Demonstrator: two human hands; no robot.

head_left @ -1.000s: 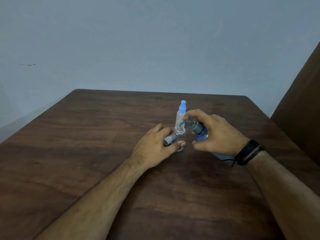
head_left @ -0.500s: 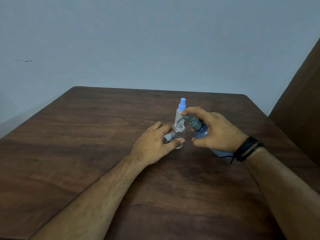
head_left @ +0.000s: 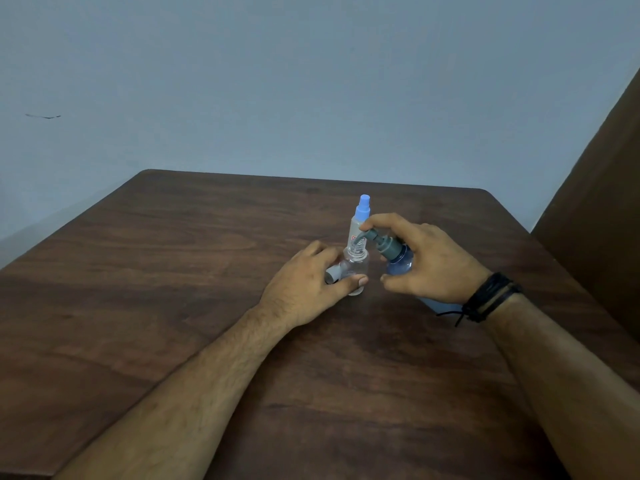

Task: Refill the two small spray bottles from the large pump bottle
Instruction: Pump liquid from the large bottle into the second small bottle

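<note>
Counter (head_left: 173, 306): brown wood, everything sits mid-top.
Pump bottle (head_left: 400, 263): blue, tilted, right hand (head_left: 429, 265) wrapped round it, finger on the pump.
Open clear bottle (head_left: 355, 268): upright under the spout, left hand (head_left: 304, 285) gripping it.
Blue-capped sprayer (head_left: 360, 220): standing just behind.

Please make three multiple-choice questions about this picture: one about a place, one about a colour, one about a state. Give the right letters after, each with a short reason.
1. Where does the blue-capped spray bottle stand?
A. behind the open small bottle
B. at the table's left edge
C. in the left hand

2. What colour is the pump head of the large pump bottle?
A. red
B. grey
C. yellow

3. How is the open small bottle now?
A. lying on its side
B. capped
C. upright and uncapped

Answers:
1 A, it rises just beyond it.
2 B, the spout and collar look grey.
3 C, its bare neck sits under the spout while the left hand steadies it and the right hand grips the pump bottle.
</note>
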